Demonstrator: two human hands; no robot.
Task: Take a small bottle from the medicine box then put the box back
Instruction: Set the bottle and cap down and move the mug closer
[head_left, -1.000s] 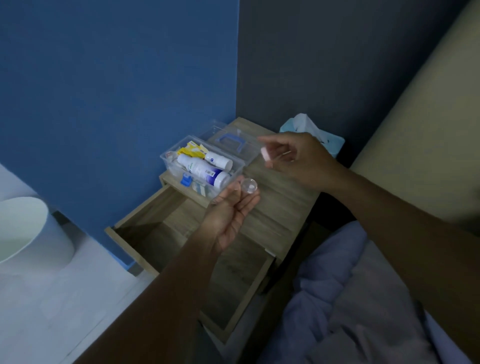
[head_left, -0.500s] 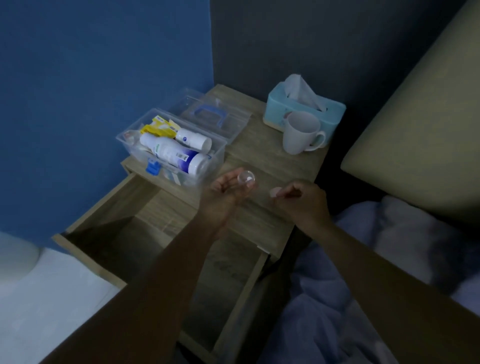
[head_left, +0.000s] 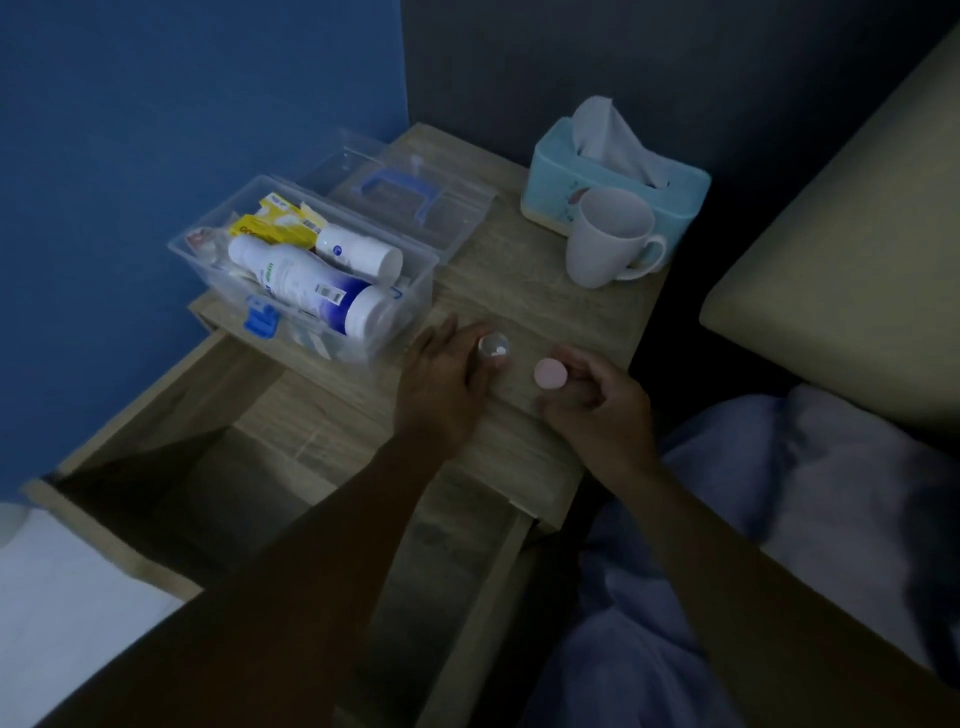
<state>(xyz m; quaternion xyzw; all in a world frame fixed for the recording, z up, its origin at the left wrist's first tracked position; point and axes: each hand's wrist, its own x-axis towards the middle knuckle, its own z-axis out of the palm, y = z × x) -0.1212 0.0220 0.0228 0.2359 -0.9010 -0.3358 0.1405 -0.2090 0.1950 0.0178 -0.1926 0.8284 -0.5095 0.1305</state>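
Note:
The clear medicine box (head_left: 415, 283) stands open on the left of the nightstand top, holding white bottles and yellow packets. Its clear lid (head_left: 400, 192) with a blue handle lies behind it. My left hand (head_left: 441, 379) rests on the nightstand just right of the box, fingers around a small clear bottle (head_left: 493, 351) standing upright with no cap. My right hand (head_left: 592, 400) is beside it, holding a small pink cap (head_left: 549, 373) between thumb and fingers, just above the wood.
A white mug (head_left: 608, 239) and a light blue tissue box (head_left: 613, 171) sit at the back right of the nightstand (head_left: 524, 301). The drawer (head_left: 208, 467) below is pulled open. The bed with a blanket (head_left: 779, 519) lies to the right.
Both hands have come down to the nightstand top. The bottle in my left hand now stands on the wood, and my right hand brought the pink cap down beside it.

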